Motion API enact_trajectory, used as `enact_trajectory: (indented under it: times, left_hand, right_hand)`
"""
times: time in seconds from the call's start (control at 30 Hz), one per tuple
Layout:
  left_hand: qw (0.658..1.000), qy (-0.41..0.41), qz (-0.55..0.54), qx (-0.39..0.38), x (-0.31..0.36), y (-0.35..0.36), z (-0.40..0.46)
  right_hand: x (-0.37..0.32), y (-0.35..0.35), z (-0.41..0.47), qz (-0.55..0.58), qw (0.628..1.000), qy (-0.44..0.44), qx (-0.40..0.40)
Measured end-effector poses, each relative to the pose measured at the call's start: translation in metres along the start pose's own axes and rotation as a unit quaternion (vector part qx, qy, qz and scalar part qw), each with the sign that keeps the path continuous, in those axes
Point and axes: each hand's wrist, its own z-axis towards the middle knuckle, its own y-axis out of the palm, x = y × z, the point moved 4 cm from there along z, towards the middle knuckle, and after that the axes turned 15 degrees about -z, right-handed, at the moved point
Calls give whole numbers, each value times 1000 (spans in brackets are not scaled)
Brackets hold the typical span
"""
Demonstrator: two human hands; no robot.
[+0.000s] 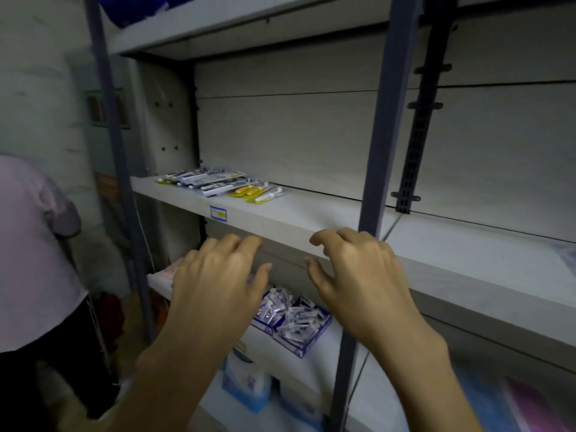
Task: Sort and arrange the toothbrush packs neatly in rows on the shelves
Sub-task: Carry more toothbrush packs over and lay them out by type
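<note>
Bare hands and forearms; no sleeves, rings or watch apparently visible.

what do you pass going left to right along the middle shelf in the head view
grey toothbrush packs → yellow toothbrush packs → bare shelf → upright post → more bare shelf, with a pale blurred thing at the far right edge that cannot be identified

yellow toothbrush packs, blue-white boxes

The print on the toothbrush packs is too small to read. The left hand hides part of the lower shelf's boxes — their contents blurred.
</note>
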Motion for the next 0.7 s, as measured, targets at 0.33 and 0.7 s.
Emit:
enact_trajectory:
  times: [0.33, 0.7]
  left_hand:
    - [999, 24, 32, 10, -113, 18, 79]
    - [998, 5, 54, -15, -243, 52, 166]
  right_hand:
    - [-53, 74, 102, 27, 1000, 3, -12]
    - [-118, 168, 221, 55, 998, 19, -29]
